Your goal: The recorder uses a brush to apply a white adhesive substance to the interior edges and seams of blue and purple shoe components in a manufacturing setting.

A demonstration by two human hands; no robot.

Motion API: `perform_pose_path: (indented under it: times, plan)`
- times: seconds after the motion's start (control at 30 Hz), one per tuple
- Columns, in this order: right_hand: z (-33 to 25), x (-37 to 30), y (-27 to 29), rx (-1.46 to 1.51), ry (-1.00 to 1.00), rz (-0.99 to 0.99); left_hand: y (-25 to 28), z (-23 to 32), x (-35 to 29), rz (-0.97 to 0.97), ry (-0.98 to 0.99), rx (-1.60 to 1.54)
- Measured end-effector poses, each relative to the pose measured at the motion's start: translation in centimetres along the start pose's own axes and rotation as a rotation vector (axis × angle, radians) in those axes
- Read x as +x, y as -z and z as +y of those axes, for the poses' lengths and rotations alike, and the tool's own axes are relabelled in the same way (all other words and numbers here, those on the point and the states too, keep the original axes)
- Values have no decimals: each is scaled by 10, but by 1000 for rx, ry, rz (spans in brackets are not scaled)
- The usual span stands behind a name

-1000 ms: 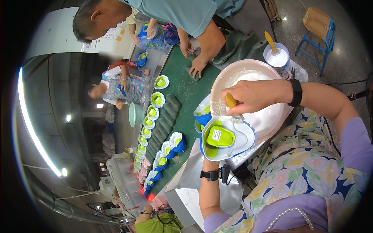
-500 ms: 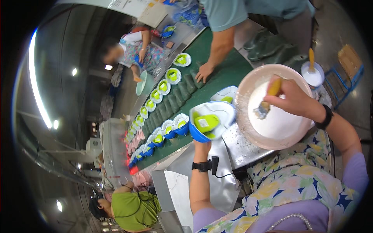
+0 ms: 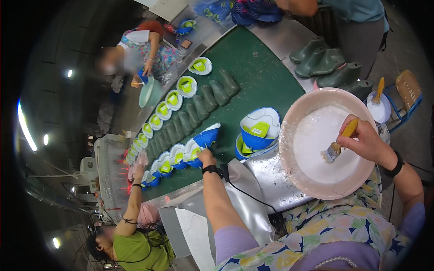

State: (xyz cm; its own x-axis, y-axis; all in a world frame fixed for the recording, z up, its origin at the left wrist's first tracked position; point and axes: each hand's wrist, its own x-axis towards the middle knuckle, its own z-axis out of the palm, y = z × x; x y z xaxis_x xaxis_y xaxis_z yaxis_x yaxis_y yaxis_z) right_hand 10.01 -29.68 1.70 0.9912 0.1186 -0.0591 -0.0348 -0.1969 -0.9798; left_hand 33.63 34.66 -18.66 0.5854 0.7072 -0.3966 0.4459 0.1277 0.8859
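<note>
Hovering over basin's (image 3: 288,153) white liquid (image 3: 314,160), right hand (image 3: 363,141) grips brush (image 3: 335,149); left hand (image 3: 207,157), shoe upper (image 3: 207,137).

Left of the basin (image 3: 288,156), a belt (image 3: 257,72) bears lasts (image 3: 200,107) between shoe rows (image 3: 186,86).

Blue-leg stool (image 3: 409,89), strip lt (image 3: 27,128), co-worker (image 3: 139,247) in grn top.

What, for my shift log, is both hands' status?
Right hand gripping brush over basin of white liquid. Left hand touching blue-sided shoe upper at row's end. Two more uppers between hands, beside basin.
</note>
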Motion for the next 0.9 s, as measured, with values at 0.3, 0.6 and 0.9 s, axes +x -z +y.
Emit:
perform_pose_path:
  times: [0.3, 0.6, 0.9]
  plan:
    - [26, 30, -16, -230, 38, -58, -122, 17, -217, -547, -923, 1173]
    - [28, 8, -15, -299, 83, -114, -113, 39, -332, -351, -1443, 831]
    - [34, 6, -13, -378, 202, -61, 4, -22, -352, -1047, -1557, 1224]
